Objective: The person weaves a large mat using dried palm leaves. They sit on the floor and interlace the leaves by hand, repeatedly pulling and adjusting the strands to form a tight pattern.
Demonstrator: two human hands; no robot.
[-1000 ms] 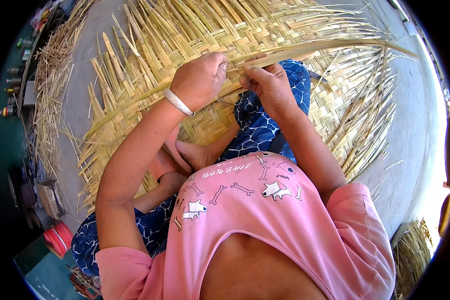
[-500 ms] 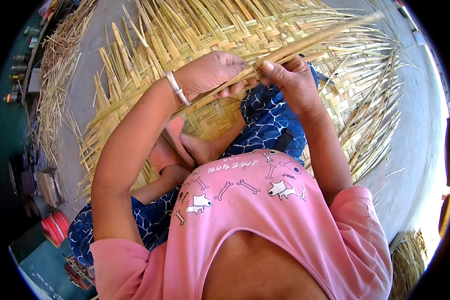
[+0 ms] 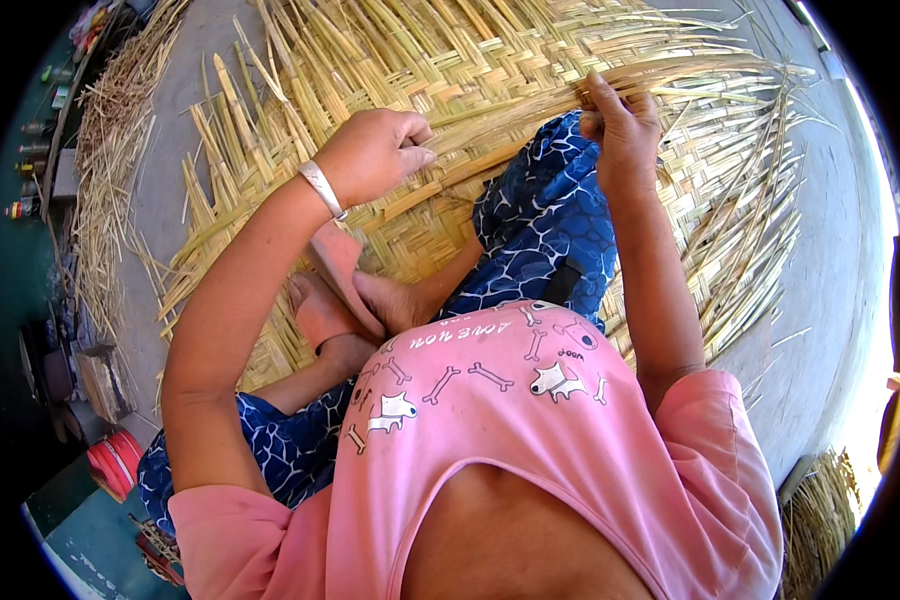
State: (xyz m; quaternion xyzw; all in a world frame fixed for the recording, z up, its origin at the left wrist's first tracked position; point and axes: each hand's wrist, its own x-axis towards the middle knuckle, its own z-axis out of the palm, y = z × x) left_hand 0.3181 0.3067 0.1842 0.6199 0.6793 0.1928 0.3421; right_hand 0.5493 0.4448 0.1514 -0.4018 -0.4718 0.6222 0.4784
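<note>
My right hand (image 3: 625, 125) is closed on a bundle of long, dry reed strips (image 3: 700, 72), pinched between thumb and fingers above my knee. The strips reach from near my left hand out past my right. My left hand (image 3: 380, 155), with a white bangle (image 3: 322, 190) at the wrist, is curled with thumb and forefinger around the near end of the strips; its other fingers are hidden. Beneath both hands spreads a partly woven reed mat (image 3: 410, 250), with loose strip ends along its far and right edges. A wide flat strip (image 3: 445, 185) slants across the mat beside my left hand.
I sit cross-legged on the mat in blue patterned trousers (image 3: 550, 210); a pink-brown sandal (image 3: 335, 260) is by my foot. Loose straw (image 3: 120, 130) lies along the left floor edge. A red round object (image 3: 115, 460) is at lower left, and a straw bundle (image 3: 820, 520) at lower right.
My hands have moved apart, the left leftward and the right rightward and up. The strips, raised across both hands before, now lie lower along the mat.
</note>
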